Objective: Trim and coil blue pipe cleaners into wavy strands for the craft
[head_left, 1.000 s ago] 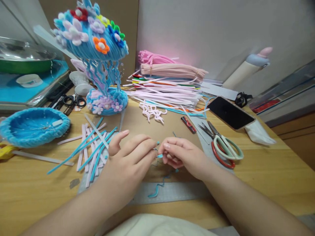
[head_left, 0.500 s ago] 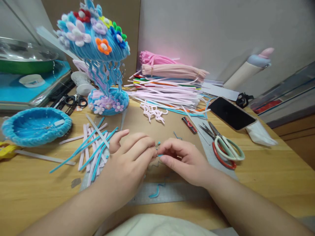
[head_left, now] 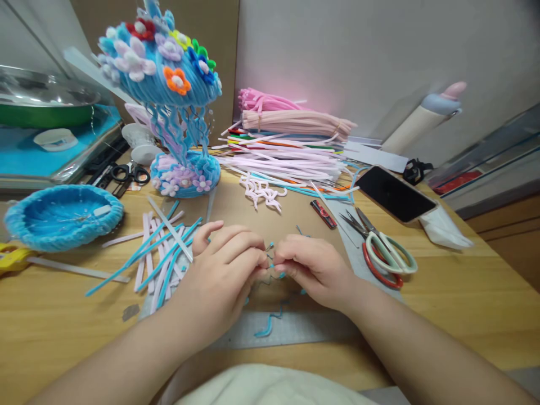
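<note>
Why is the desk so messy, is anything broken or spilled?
Nothing looks broken. Loose blue and pink pipe cleaners lie scattered crisscross beside the left hand, and the scissors lie open by the right hand.

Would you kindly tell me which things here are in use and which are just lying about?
In use: left hand, right hand, blue pipe cleaner pinched between them.

Lying about: scissors, phone, blue bowl, flower ornament, ruler.

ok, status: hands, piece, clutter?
Left hand and right hand both pinch thin blue pipe cleaner. Scissors right, cut strips left, apart.
</note>
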The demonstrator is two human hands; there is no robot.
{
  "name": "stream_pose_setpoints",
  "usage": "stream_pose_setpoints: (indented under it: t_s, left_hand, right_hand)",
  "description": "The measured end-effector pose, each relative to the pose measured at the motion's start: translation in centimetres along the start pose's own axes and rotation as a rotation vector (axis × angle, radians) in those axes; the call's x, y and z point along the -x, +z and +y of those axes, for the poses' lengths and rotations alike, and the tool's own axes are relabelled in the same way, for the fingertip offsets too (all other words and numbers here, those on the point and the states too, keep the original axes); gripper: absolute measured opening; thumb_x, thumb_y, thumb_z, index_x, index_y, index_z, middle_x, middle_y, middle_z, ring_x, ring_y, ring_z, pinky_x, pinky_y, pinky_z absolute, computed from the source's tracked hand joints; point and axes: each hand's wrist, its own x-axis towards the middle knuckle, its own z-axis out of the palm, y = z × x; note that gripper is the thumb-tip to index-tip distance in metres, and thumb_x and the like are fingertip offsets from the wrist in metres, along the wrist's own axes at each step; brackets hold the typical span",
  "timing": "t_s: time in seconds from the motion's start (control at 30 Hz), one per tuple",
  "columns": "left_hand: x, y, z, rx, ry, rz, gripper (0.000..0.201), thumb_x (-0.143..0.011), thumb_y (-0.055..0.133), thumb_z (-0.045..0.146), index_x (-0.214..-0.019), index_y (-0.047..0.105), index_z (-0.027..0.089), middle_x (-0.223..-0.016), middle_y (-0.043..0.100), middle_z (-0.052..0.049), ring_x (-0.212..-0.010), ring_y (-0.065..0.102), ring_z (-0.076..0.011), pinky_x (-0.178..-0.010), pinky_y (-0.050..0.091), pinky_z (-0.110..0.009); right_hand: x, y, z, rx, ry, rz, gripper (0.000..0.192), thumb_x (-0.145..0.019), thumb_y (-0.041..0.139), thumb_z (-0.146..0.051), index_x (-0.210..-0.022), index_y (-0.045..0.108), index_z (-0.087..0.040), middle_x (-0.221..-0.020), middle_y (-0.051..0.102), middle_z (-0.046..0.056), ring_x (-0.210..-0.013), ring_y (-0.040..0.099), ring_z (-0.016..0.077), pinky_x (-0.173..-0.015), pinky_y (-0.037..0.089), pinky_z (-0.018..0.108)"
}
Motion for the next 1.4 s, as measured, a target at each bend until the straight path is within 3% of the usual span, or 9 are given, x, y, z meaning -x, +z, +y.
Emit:
stream_pose_setpoints:
  t_s: [0.13,0.23,0.4,0.53,0.83,1.0,1.1,1.23,1.4]
  left_hand:
    - [-0.2,-0.1,-1.3,-0.132,-0.070,0.034,0.015,-0.088,0.048,0.017,-0.082,0.060,0.024,-0.095,0.069,-0.001,-0.099,0.056,-0.0213,-0.098,0.025,-0.045]
    - [-0.5,0.4,-3.1,-0.232,-0.159,-0.006,0.014,-0.086,0.049,0.019,-0.082,0.062,0.023,-0.090,0.069,-0.002,-0.097,0.057,-0.0239,-0.097,0.027,-0.048]
    - [-1.3,2.1,-4.8,-0.288,-0.245,-0.129,0.018,-0.086,0.050,0.028,-0.082,0.066,0.022,-0.088,0.070,-0.004,-0.097,0.057,-0.0260,-0.095,0.031,-0.047]
    - [-1.5,2.2,-4.5,-0.286,-0.243,-0.126,0.021,-0.087,0.049,0.030,-0.089,0.069,0.023,-0.096,0.071,-0.003,-0.100,0.057,-0.0252,-0.097,0.029,-0.046]
    - [-0.3,0.4,-3.9,-0.262,-0.331,-0.228,0.030,-0.084,0.053,0.036,-0.108,0.063,0.022,-0.115,0.064,-0.009,-0.107,0.056,-0.0301,-0.090,0.036,-0.048]
    - [0.2,0.2,-4.1,-0.237,-0.332,-0.308,0.038,-0.084,0.052,0.030,-0.119,0.057,0.018,-0.124,0.058,-0.010,-0.113,0.052,-0.0298,-0.092,0.039,-0.044]
    - [-0.1,0.3,-4.7,-0.212,-0.348,-0.330,0.039,-0.085,0.051,0.026,-0.123,0.054,0.017,-0.127,0.056,-0.010,-0.115,0.051,-0.0268,-0.097,0.038,-0.040]
    - [-1.3,0.9,-5.3,-0.183,-0.413,-0.371,0.031,-0.084,0.053,0.025,-0.113,0.059,0.016,-0.113,0.060,-0.010,-0.104,0.058,-0.0225,-0.091,0.045,-0.034]
    - [-2.2,1.9,-4.6,-0.174,-0.521,-0.484,0.024,-0.088,0.055,0.030,-0.106,0.060,0.015,-0.105,0.063,-0.007,-0.090,0.061,-0.0185,-0.079,0.051,-0.038]
  right_hand:
    - [0.0,-1.9,0.5,-0.026,0.208,0.424,0.014,-0.093,0.045,-0.029,-0.102,0.054,-0.023,-0.088,0.059,0.004,-0.065,0.053,0.0136,-0.061,0.042,0.027]
    - [0.0,-4.8,1.6,0.128,0.349,0.644,0.017,-0.090,0.047,-0.034,-0.088,0.057,-0.021,-0.077,0.059,0.002,-0.061,0.052,0.0136,-0.058,0.041,0.026]
    - [1.0,-8.5,2.9,0.431,0.632,0.234,0.021,-0.086,0.051,-0.036,-0.082,0.063,-0.020,-0.074,0.064,0.001,-0.063,0.054,0.0141,-0.057,0.036,0.024]
    - [1.6,-7.7,3.4,0.404,0.654,-0.066,0.018,-0.082,0.056,-0.033,-0.093,0.065,-0.022,-0.083,0.068,0.002,-0.072,0.059,0.0153,-0.063,0.039,0.024]
    - [0.7,-3.1,3.7,0.364,0.642,-0.021,0.037,-0.078,0.052,-0.008,-0.112,0.055,-0.021,-0.093,0.065,0.005,-0.080,0.058,0.0165,-0.066,0.036,0.024]
    - [4.5,-2.5,1.4,0.206,0.674,0.028,0.024,-0.082,0.043,-0.012,-0.102,0.052,-0.021,-0.070,0.056,-0.004,-0.058,0.054,0.0105,-0.053,0.037,0.019]
    - [7.0,-0.5,-0.4,-0.132,0.777,0.001,0.024,-0.083,0.038,-0.015,-0.100,0.053,-0.021,-0.067,0.055,-0.005,-0.044,0.049,0.0091,-0.045,0.038,0.020]
    - [7.5,2.8,-2.7,-0.076,0.668,0.030,0.028,-0.075,0.046,-0.007,-0.083,0.069,-0.020,-0.084,0.066,0.003,-0.078,0.062,0.0142,-0.072,0.046,0.024]
    - [4.9,4.0,-3.6,0.106,0.630,0.038,0.040,-0.078,0.043,-0.006,-0.104,0.070,-0.020,-0.092,0.067,0.007,-0.085,0.063,0.0163,-0.077,0.045,0.025]
